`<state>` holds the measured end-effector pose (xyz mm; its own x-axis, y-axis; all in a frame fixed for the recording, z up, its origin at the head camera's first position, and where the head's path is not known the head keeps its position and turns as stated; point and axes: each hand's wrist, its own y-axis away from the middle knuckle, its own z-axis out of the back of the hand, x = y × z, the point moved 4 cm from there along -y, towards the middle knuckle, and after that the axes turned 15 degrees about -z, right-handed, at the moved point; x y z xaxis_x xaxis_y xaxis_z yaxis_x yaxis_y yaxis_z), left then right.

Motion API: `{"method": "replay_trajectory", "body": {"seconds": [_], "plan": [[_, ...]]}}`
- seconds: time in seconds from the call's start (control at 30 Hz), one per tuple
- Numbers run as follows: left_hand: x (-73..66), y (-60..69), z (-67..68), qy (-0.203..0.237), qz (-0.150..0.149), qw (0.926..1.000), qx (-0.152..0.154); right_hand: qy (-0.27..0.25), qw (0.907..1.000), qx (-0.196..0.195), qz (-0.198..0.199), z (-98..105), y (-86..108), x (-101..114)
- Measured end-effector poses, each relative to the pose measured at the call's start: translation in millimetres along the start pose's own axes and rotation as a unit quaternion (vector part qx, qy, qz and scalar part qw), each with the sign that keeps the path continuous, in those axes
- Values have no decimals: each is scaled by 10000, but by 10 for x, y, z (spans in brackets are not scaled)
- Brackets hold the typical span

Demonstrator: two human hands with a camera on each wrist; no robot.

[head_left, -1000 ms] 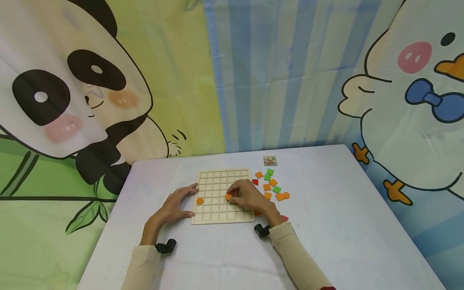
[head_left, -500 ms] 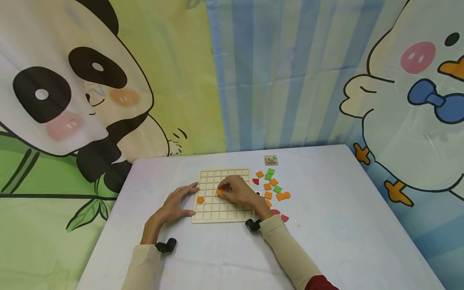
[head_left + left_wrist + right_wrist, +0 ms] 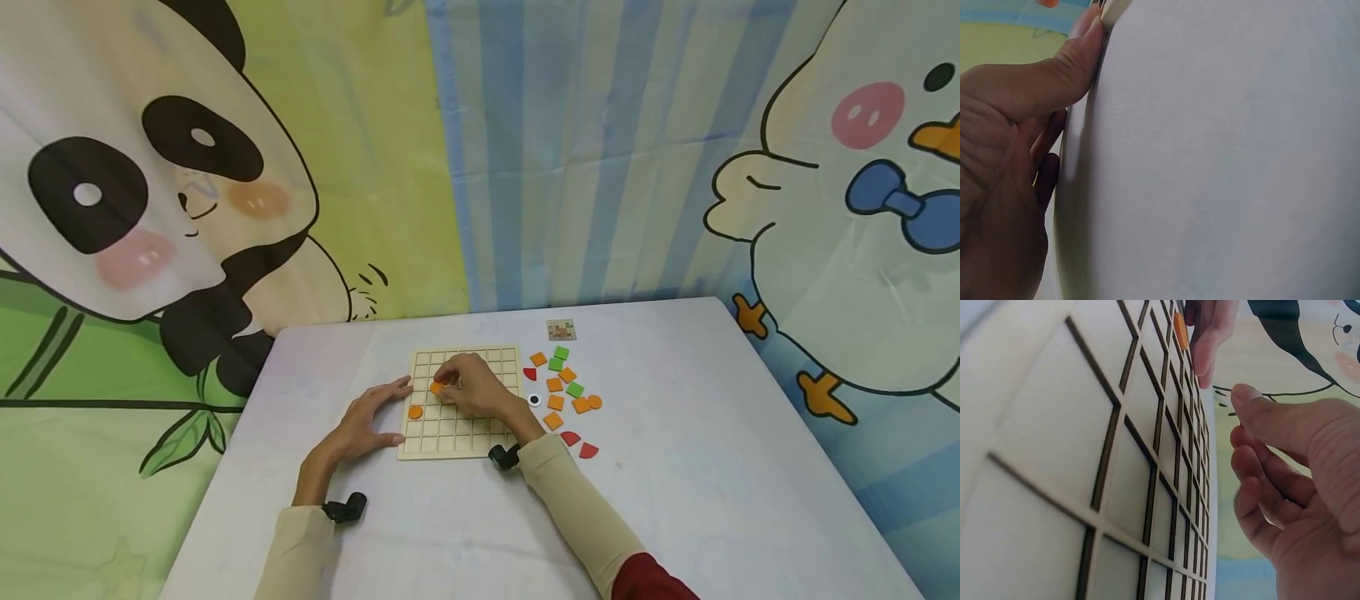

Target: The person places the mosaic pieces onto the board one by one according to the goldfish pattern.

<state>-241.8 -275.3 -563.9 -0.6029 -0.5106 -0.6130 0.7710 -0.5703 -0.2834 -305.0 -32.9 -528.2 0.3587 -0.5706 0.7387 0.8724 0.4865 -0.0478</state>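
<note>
A pale wooden grid board (image 3: 465, 450) lies on the table. My left hand (image 3: 365, 425) rests at its left edge with fingers and thumb spread; in the left wrist view the thumb (image 3: 1054, 78) meets the board's edge. My right hand (image 3: 476, 387) is over the board's middle-left and pinches a small orange piece (image 3: 436, 388) between thumb and fingertips. In the right wrist view that hand (image 3: 1297, 487) hovers beside the grid, its fingers hiding the piece. One round orange piece (image 3: 416, 412) sits in a cell near the left edge.
Right of the board lie several orange squares (image 3: 555, 402), green squares (image 3: 574, 389), red quarter-round pieces (image 3: 588, 451), an orange disc (image 3: 595, 402) and a white disc with a dark centre (image 3: 534, 400). A small patterned card (image 3: 561, 330) lies near the back edge. Cartoon curtains (image 3: 555, 167) hang behind the table.
My right hand has moved left and slightly back across the board, carrying the orange piece. The white disc and red pieces on the right have come into view. My left hand has stayed put.
</note>
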Motion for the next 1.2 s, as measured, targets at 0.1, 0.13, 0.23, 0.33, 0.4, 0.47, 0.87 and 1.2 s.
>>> {"method": "replay_trajectory", "body": {"seconds": [0.1,0.13,0.23,0.33,0.4,0.47,0.87,1.2], "plan": [[3,1,-5,50,-21,10000,-44,64,9999,-24,-119,-2,-35,11],[2,2,-8,56,-39,10000,-66,51,9999,-8,-163,-4,-45,11],[2,5,-16,41,-124,9998,-135,-32,9997,68,-239,-25,-77,9],[15,17,-22,8,-163,9997,-171,-185,9994,132,-274,-69,-122,-1],[30,26,-23,83,-116,9998,-167,-264,9991,144,-294,-106,-153,-12],[42,37,-19,208,-24,9997,-150,-344,9988,155,-318,-143,-180,-23],[36,53,-1,294,48,9995,-109,-601,9967,268,-480,-236,-285,-4],[34,26,-10,371,-21,9992,-111,-422,9973,120,-584,-308,-331,-3]]}}
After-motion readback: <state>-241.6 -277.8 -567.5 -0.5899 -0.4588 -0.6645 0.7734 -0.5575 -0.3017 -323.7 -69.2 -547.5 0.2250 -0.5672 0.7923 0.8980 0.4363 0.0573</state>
